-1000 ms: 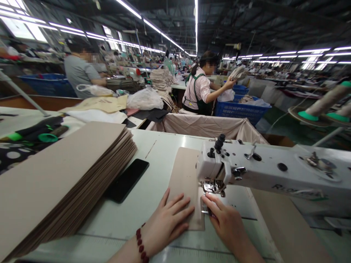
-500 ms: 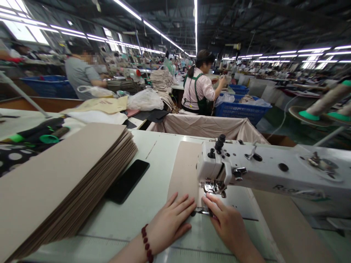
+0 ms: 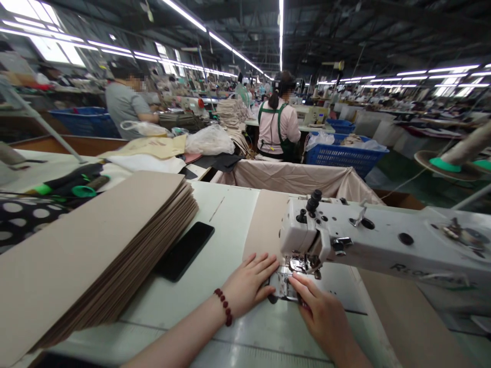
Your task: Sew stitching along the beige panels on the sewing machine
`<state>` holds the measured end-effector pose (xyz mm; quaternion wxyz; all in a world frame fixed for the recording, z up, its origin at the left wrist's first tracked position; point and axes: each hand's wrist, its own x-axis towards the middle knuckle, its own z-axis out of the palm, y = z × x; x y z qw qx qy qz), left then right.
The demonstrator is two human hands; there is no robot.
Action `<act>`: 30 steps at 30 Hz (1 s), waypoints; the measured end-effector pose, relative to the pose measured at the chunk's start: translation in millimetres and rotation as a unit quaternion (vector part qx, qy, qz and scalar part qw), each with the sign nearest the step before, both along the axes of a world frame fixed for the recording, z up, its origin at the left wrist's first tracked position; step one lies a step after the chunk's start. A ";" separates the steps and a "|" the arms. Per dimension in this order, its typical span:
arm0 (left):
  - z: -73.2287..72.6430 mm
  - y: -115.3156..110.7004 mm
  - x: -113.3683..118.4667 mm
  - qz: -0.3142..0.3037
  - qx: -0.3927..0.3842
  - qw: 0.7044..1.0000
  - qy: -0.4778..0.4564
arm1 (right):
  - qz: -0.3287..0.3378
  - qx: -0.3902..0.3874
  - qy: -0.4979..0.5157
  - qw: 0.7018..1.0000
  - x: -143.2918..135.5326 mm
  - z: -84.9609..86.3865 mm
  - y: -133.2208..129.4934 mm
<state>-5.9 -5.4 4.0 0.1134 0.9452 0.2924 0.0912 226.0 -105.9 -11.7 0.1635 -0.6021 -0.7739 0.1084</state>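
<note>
A beige fabric panel (image 3: pixel 264 220) lies on the pale green table, its near end beside the presser foot (image 3: pixel 298 263) of a white sewing machine (image 3: pixel 356 235). My left hand (image 3: pixel 247 283), with a dark red bead bracelet at the wrist, rests flat on the panel's near end, fingers stretched out. In front of the presser foot, the fingertips of my right hand (image 3: pixel 324 312) touch the metal plate (image 3: pixel 283 286). Its index and middle fingers are stretched forward; the other fingers are partly hidden beneath.
To the left stands a thick stack of beige panels (image 3: pixel 103 230), with a black phone (image 3: pixel 186 250) beside it. Behind the table hangs a draped beige cloth bin (image 3: pixel 287 176). Thread cones (image 3: pixel 460 153) stand at right. Two co-workers sit beyond, near blue baskets (image 3: pixel 345 156).
The panel has slid away from me past the presser foot, baring the metal plate. My left hand has moved forward with it; my right hand stays close to the plate. The view has shifted slightly.
</note>
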 end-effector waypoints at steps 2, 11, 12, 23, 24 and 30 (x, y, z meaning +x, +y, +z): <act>-1.6 1.8 1.3 0.005 0.003 1.000 -0.001 | 0.000 -0.002 0.001 1.000 0.4 -0.4 0.5; -3.8 0.6 3.2 0.018 0.009 1.000 0.002 | -0.007 -0.009 0.003 1.000 1.3 -2.1 0.7; -3.5 0.8 3.1 0.017 0.009 1.000 0.003 | -0.006 -0.011 0.004 1.000 1.3 -2.1 0.6; 1.2 1.4 2.9 0.020 0.000 1.000 -0.017 | -0.006 -0.006 0.015 1.000 0.3 -0.1 1.4; 1.8 1.3 2.9 0.019 0.000 1.000 -0.017 | -0.007 -0.005 0.013 1.000 0.0 0.6 1.3; 1.0 1.1 3.1 0.017 0.007 1.000 -0.021 | -0.018 0.007 0.015 1.000 -2.3 4.9 0.3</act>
